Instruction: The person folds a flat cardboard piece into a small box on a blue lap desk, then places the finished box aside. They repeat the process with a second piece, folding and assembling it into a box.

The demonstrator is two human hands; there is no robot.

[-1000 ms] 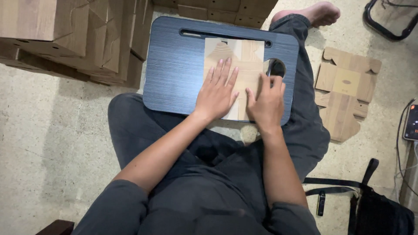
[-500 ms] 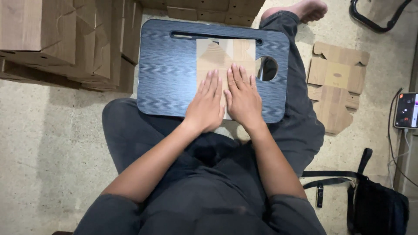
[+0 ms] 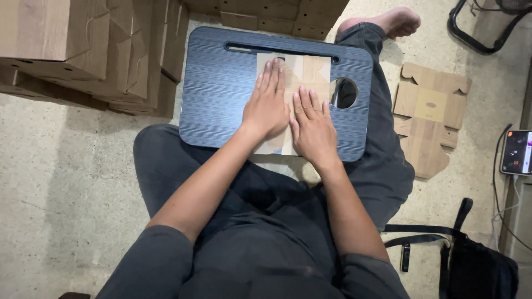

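At the far left, stacks of cardboard boxes (image 3: 83, 50) stand on the floor (image 3: 61, 194), their right-hand faces just beside the left edge of the dark blue lap tray (image 3: 221, 99), so there is almost no free room on that side. Below the stacks the floor lies open down to the person's knee.

The tray rests across the person's crossed legs, with a long slot near its far edge and a round hole (image 3: 344, 92) near its right edge. On it lies a flat cardboard sheet (image 3: 305, 72), reaching from just under the slot to the tray's near edge and slightly over it.

The left hand (image 3: 267, 105) lies flat on the sheet, fingers stretched out and close together, pointing away from the body, holding nothing. The right hand (image 3: 313, 124) lies just beside it, touching or nearly so, likewise flat and spread on the sheet, palm down, its outer fingers close to the round hole.

Right of the tray, past the person's leg and bare foot (image 3: 396, 21), another unfolded cardboard blank (image 3: 429, 122) lies on the floor, well apart from the hands. Farther right a phone (image 3: 516, 152) with a lit screen lies by the picture's edge, and a black bag (image 3: 476, 271) with straps sits near the bottom right.
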